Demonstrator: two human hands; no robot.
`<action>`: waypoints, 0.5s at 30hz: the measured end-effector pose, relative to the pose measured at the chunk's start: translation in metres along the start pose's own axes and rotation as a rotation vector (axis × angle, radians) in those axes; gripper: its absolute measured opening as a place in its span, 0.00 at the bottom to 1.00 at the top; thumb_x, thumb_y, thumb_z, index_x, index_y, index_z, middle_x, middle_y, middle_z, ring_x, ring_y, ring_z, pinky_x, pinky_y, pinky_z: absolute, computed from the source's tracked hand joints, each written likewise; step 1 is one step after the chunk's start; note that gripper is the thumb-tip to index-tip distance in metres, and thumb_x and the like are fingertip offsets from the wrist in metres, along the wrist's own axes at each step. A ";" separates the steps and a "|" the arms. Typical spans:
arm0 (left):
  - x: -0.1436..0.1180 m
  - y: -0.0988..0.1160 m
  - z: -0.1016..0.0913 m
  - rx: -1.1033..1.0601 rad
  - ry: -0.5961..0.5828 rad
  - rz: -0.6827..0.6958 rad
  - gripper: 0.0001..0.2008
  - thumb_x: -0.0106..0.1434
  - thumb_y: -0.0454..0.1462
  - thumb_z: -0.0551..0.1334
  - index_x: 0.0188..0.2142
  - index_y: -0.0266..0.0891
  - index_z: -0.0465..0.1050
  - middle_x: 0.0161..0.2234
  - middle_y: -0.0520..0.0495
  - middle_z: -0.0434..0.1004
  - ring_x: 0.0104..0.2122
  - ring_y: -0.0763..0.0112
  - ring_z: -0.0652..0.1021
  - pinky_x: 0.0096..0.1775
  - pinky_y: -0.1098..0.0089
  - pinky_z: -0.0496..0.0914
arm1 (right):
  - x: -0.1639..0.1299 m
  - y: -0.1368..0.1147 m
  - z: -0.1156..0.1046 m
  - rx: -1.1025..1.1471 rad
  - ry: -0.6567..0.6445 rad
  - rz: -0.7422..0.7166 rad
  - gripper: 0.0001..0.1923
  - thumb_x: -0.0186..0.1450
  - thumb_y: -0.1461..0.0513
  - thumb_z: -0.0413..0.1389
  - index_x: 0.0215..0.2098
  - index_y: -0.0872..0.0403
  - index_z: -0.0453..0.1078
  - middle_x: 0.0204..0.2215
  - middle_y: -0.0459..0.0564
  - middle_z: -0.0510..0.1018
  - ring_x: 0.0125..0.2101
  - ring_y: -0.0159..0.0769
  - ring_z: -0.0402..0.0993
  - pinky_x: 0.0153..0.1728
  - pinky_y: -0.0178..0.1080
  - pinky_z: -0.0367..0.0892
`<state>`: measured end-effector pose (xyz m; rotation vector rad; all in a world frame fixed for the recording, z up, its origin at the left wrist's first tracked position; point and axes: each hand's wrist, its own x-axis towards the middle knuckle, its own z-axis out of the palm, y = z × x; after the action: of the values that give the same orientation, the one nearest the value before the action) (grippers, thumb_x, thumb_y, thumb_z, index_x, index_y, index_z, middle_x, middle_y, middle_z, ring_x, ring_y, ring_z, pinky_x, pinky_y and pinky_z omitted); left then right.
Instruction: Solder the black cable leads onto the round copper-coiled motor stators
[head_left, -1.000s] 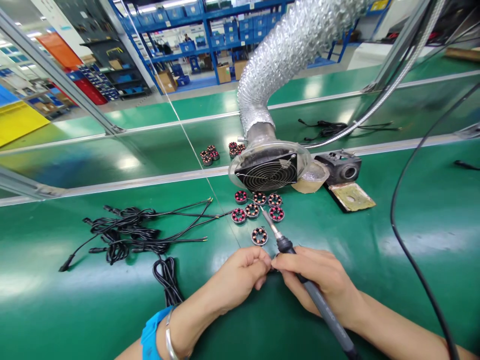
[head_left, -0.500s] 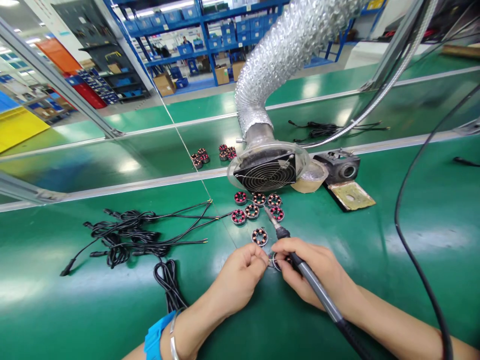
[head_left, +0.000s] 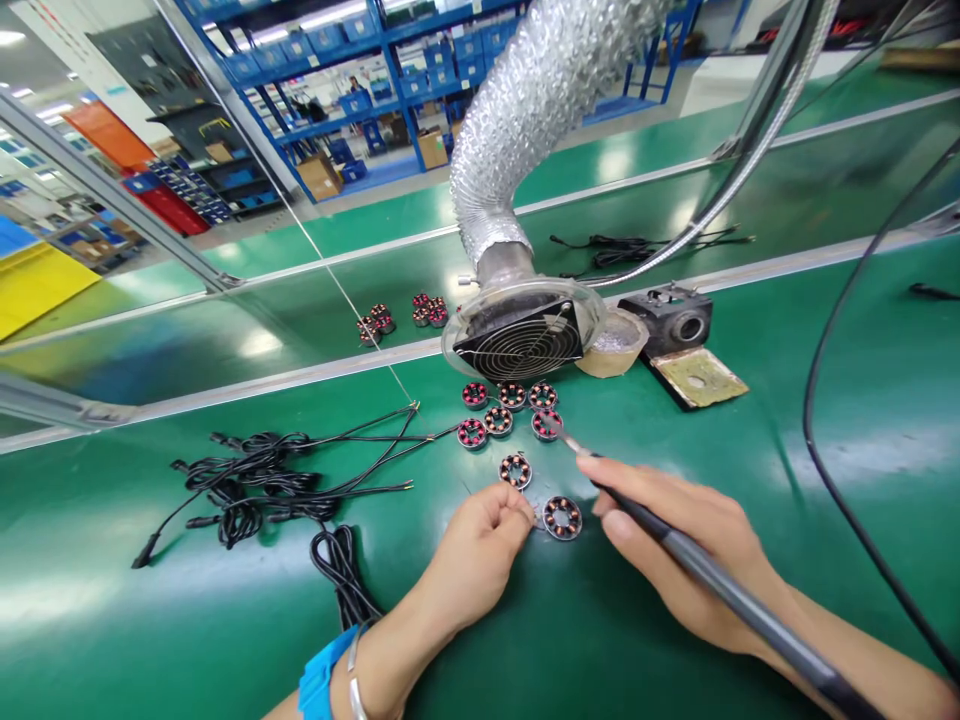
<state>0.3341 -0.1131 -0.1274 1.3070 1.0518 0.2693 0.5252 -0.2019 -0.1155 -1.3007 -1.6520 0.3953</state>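
Note:
My left hand [head_left: 480, 540] is closed in a pinch beside a ring-shaped motor stator [head_left: 562, 519] with copper windings. Thin wire leads run from that stator to my fingertips; the exact contact is partly hidden by the fingers. My right hand [head_left: 675, 535] grips a soldering iron [head_left: 701, 565] like a pen, its tip [head_left: 564, 436] pointing up and left over a red-wound stator [head_left: 547, 425]. Another copper-wound stator [head_left: 515, 470] lies just above my left hand. Several more stators [head_left: 498, 421] with red or copper coils sit in a group farther back.
Behind the stators stands a round fume extractor [head_left: 525, 340] on a silver hose [head_left: 487, 170]. To its right are a soldering iron stand [head_left: 679, 325] and a yellow sponge [head_left: 701, 377]. Coiled black cables [head_left: 262, 480] lie at left. A loose black cord [head_left: 821, 350] hangs at right.
My right hand has moved right with the soldering iron, off the near stator, which is now uncovered. My left hand stays pinched by its leads. The camera view has shifted slightly.

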 end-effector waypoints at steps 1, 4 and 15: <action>0.000 0.000 0.000 0.007 0.001 0.000 0.08 0.60 0.40 0.56 0.27 0.39 0.62 0.17 0.61 0.52 0.16 0.81 0.52 0.21 0.76 0.48 | -0.003 -0.002 -0.005 0.011 -0.005 0.010 0.21 0.67 0.67 0.53 0.58 0.51 0.67 0.32 0.47 0.77 0.30 0.33 0.74 0.30 0.35 0.70; -0.001 0.001 0.000 0.023 0.005 0.001 0.08 0.61 0.40 0.56 0.27 0.39 0.62 0.17 0.61 0.52 0.17 0.81 0.52 0.21 0.76 0.47 | -0.011 -0.006 -0.014 0.075 -0.018 0.029 0.16 0.65 0.66 0.52 0.50 0.51 0.72 0.24 0.46 0.71 0.23 0.33 0.68 0.23 0.37 0.64; -0.003 0.003 0.001 0.042 -0.008 0.020 0.09 0.63 0.39 0.54 0.27 0.40 0.60 0.17 0.62 0.50 0.18 0.80 0.51 0.20 0.76 0.47 | -0.012 -0.010 -0.011 0.132 0.004 0.076 0.11 0.64 0.66 0.51 0.41 0.51 0.71 0.23 0.46 0.72 0.21 0.33 0.66 0.21 0.38 0.60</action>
<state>0.3338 -0.1149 -0.1230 1.3560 1.0429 0.2574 0.5282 -0.2196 -0.1089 -1.2671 -1.5495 0.5381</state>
